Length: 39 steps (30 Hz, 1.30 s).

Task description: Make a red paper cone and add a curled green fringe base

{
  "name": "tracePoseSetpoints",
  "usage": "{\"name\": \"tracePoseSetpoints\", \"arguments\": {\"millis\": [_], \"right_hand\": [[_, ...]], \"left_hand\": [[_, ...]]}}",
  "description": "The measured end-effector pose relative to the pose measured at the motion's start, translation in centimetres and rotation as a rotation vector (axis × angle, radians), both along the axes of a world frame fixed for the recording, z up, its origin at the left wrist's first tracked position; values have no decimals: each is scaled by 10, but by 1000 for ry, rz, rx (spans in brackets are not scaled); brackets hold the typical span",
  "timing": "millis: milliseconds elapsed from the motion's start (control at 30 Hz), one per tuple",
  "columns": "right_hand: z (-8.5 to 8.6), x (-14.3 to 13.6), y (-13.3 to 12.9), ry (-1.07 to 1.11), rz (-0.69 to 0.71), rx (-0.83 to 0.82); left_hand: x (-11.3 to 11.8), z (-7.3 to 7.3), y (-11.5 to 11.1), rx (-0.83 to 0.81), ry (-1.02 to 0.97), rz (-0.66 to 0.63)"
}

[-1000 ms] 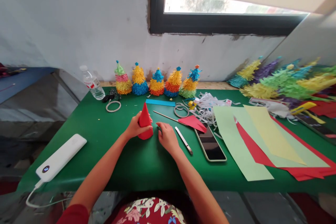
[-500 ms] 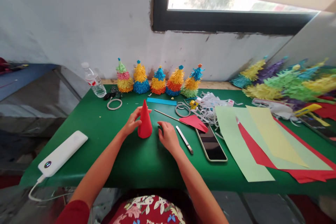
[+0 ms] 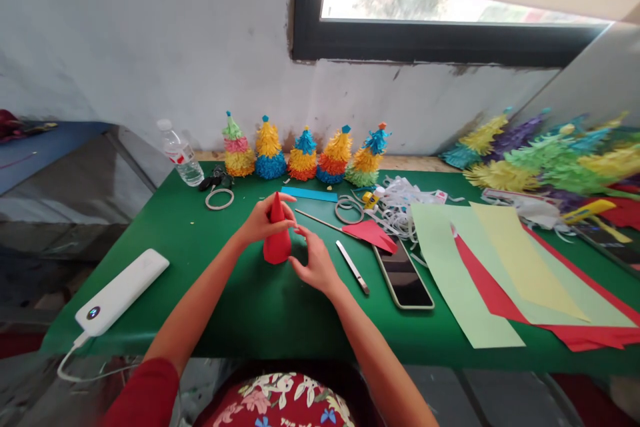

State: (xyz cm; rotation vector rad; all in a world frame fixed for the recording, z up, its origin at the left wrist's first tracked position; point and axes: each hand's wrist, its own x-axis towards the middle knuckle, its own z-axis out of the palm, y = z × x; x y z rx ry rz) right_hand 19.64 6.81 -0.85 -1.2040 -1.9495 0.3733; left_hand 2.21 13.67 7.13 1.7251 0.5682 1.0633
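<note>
A red paper cone [image 3: 277,248] stands upright on the green-covered table. My left hand [image 3: 263,221] is wrapped round its upper half, thumb in front and fingers behind. Close by on the right, my right hand [image 3: 314,260] is open, thumb and fingers apart, with the fingertips near those of the left hand and the thumb by the cone's lower side. Whether that thumb touches the cone I cannot tell. Right of this hand lie a slim white-and-silver cutter [image 3: 353,267], a thin stick [image 3: 325,223] and a red paper piece [image 3: 371,235].
Fringed paper trees [image 3: 303,155] line the wall, beside a water bottle [image 3: 181,157]. A power bank [image 3: 123,292] lies left. To the right are a phone [image 3: 404,277], white paper strips [image 3: 401,203], a blue strip [image 3: 310,194] and coloured sheets [image 3: 440,267].
My left hand has moved from the cone's left side to round its upper part. The right hand has come nearer the cone, its fingers spreading. The cone stays in place.
</note>
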Motion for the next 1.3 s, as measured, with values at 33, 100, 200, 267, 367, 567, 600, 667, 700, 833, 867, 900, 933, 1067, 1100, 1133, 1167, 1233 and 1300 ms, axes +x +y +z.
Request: {"name": "tracePoseSetpoints", "arguments": {"millis": [33,100,200,267,367,567,600,667,700,833,867,900,933,1067,1100,1133,1167,1233,1300], "right_hand": [[0,-5,1,41,46,-15],[-2,-18,4,109,90,-78],[-6,-31,11,177,76,-193],[-8,-34,14,196,68,-228],[-12,-34,17,178,88,-208],[-17,-33,18,93,138,-197],[-17,-33,17,86,146,-204],[-15,-31,17,84,169,-216],[-14,-30,17,86,184,-218],[-6,-19,13,98,254,-214],[-3,-16,12,99,269,-214],[-1,-14,11,100,280,-212],[1,-12,10,102,286,-207],[6,-6,7,118,281,-155],[6,-6,7,129,271,-154],[6,-6,7,144,253,-161],[5,-5,7,165,229,-175],[2,-5,9,214,173,-211],[-1,-4,10,256,126,-235]], "left_hand": [[1,-3,-1,5,18,23],[1,-8,-3,40,55,84],[0,-9,-4,108,112,168],[0,-7,-5,142,146,203],[0,-5,-8,150,174,239],[-3,-15,-12,104,142,271],[-4,-17,-12,95,134,261],[-4,-20,-11,82,120,249],[-4,-22,-11,77,111,245],[-2,-24,-9,78,59,193],[-2,-24,-9,80,52,181],[-2,-25,-8,79,49,171],[-2,-25,-8,75,49,162],[-3,-26,-9,68,51,133],[-3,-27,-9,70,50,134],[-3,-27,-9,72,49,139],[-3,-27,-9,73,48,143],[-3,-28,-9,71,54,151],[-3,-28,-9,72,66,160]]}}
